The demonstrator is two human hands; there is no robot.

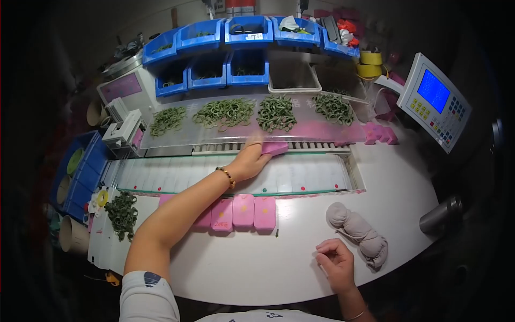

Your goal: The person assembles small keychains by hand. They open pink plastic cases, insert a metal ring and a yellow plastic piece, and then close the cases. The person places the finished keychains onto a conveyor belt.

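Left hand (249,161) has a rounded pink block (275,147), matte finish, pinched between thumb and fingers; fingertips motion-blurred. Block is over the strip of metal rollers (316,145), between the clear plastic shelf (198,135) and the white belt-like panel with green edging (314,173). Can't tell if it touches the rollers.

Right hand (339,263) is half open, fingers loosely curled, thumb apart, nothing visible in it. It's near the lumpy grey cloth roll (358,234), over the smooth white curved-edge tabletop (241,273).

Left wrist: shiny dark-and-gold beaded bracelet (226,177). That forearm passes over a row of rounded-corner pink blocks (243,210) lying side by side below the panel; a few show yellow dots.

Clear shelf carries four loose heaps of dark green rings (277,114), curly and tangled; another dark green pile (123,213) sits on the table's left. Glossy blue plastic bins (207,80) stacked behind, two tiers.
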